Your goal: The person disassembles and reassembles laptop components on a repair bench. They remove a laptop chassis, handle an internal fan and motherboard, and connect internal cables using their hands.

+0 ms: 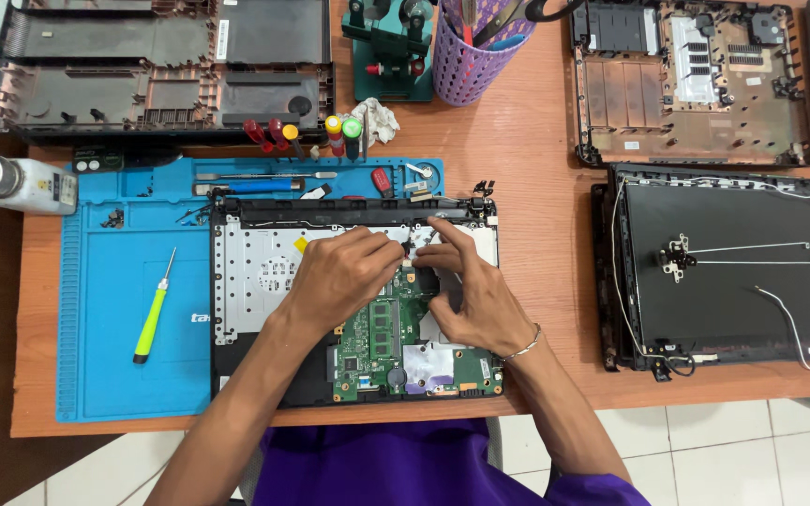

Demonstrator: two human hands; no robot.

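Both hands meet over the opened laptop base (236, 281), which lies on the blue repair mat (105, 309) on the wooden table (536, 169). Left hand (339, 276) rests knuckles up on the silver inner plate, its fingers curled together and their tips pinched on something small and dark near the top edge; what exactly it grips is too small to tell. Right hand (471, 286) lies just beside it, index finger stretched toward the same spot, the other fingers pressed onto the green motherboard (377, 342) below. Whether it holds anything I cannot tell.

Around the base, from large to small: a black laptop lid (733, 281) with loose white cables lies to the right, two more stripped bottom shells sit at the far edge (161, 66) and (696, 75), a purple mesh tool cup (466, 61) stands between them, a white bottle (21, 183) sits at the left, and a green-handled screwdriver (154, 314) lies on the mat.

Judging by the grip, the risk lies in the pinch: a sideways tug on a small connector or cable could tear it or lift its socket off the board. The right palm bearing on the bare board could also flex it or brush components, and a small part dropped could vanish inside the chassis.
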